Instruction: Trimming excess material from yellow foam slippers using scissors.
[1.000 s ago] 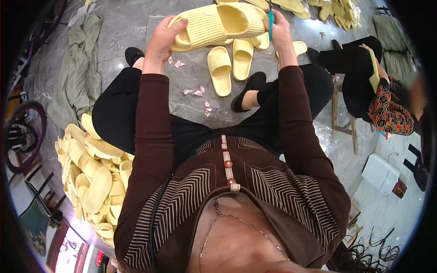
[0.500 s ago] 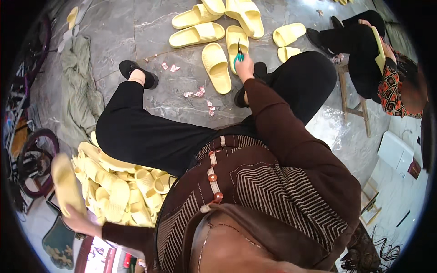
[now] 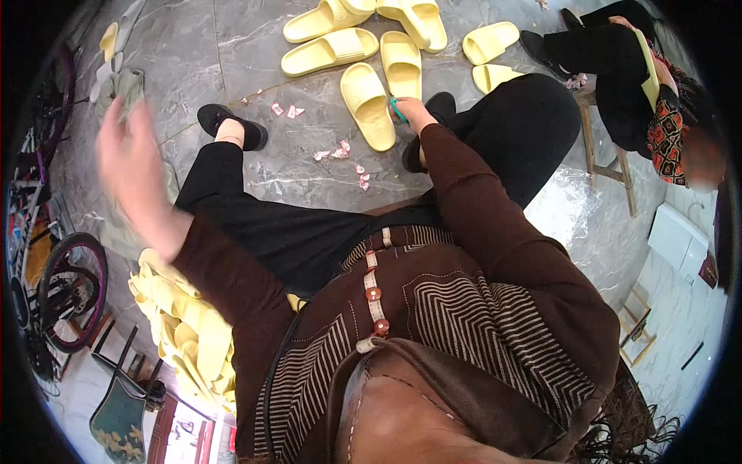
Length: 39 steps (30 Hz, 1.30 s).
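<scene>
- Evidently the left hand (image 3: 137,178) has parted with the yellow slipper it carried half a second ago; from my end it shows blurred and raised, fingers stretched out, nothing in the palm.
- I take that slipper to be on the slipper pile (image 3: 193,340) beside the left leg (image 3: 255,240), though I can't pick it out there.
- I see the right hand (image 3: 417,114) has stayed low, fingers curled around the teal-handled snips (image 3: 398,109); their blades I can't make out clearly.
- Just beside it, a ribbed slide (image 3: 369,108) lies on the grey floor (image 3: 294,168), so I judge only the left hand free.
</scene>
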Motion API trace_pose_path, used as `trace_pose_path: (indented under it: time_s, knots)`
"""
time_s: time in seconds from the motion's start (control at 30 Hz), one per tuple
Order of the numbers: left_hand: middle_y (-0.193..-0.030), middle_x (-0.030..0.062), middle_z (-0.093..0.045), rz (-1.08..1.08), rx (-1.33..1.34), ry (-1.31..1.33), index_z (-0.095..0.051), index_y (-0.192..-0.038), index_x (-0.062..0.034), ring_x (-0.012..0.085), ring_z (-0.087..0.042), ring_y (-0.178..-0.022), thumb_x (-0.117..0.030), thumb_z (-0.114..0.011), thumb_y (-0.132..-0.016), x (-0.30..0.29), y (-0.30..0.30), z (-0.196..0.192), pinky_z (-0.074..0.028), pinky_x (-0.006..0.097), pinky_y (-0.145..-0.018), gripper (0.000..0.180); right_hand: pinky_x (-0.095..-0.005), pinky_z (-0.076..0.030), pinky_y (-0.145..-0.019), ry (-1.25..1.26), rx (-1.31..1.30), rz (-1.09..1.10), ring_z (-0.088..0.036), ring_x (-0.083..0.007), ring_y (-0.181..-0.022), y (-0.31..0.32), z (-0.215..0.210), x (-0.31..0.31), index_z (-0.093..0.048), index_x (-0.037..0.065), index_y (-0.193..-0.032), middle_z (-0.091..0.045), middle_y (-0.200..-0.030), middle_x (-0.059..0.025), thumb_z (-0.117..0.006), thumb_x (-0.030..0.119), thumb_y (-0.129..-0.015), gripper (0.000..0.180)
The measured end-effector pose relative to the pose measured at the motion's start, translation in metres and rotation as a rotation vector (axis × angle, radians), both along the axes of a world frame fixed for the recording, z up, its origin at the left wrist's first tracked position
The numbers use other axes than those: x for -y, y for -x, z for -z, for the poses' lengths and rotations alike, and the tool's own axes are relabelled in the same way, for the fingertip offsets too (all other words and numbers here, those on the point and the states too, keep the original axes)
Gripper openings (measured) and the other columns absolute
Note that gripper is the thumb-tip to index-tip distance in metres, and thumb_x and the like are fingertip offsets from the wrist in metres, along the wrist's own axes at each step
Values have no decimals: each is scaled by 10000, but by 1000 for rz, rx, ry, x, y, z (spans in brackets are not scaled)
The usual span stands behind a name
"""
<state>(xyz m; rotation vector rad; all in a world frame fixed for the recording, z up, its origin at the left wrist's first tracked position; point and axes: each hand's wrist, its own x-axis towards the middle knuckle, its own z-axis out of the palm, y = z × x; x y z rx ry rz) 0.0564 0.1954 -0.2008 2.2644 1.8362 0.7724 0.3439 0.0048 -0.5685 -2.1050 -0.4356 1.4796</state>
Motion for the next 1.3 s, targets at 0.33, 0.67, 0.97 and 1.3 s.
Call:
trace_pose_path:
  time_s: [0.33, 0.67, 0.97, 1.3]
  knots:
    - [-1012, 181, -605, 444, -92, 783, -581, -1013, -2, 296, -584, -941, -357, -633, -729, -7, -115, 315, -463, 371, -779, 458, -420, -473, -678, -397, 725, -34, -601, -356, -772, 15, -39, -47, -640, 106, -918, -619, -744, -188, -594, 239, -731, 234]
    - [-1337, 115, -356, 713, -398, 704, -259, -1326, -78, 325, -357, -1208, -249, -766, -593, 69, -159, 358, -327, 530, -941, 908, -433, -467, -700, -342, 880, -421, -592, -337, -832, -77, -23, -116, -543, 151, -1018, -619, -848, -158, -548, 184, -786, 234]
    - [-1334, 111, -376, 568, -300, 913, -302, -1319, -51, 286, -377, -1202, -98, -675, -622, 47, -132, 341, -383, 441, -913, 791, -436, -455, -733, -156, 703, -680, -574, -359, -885, -115, 14, -127, -524, 118, -1059, -612, -888, -187, -573, 168, -763, 304]
    - [-1290, 209, -419, 338, 2092, 1356, -346, -1308, -22, 430, -461, -1100, -410, -473, -824, -1, -87, 243, -373, 606, -873, 633, -433, -446, -783, -258, 770, -579, -561, -355, -941, -105, -111, -151, -560, 54, -996, -595, -977, -220, -509, 192, -770, 270]
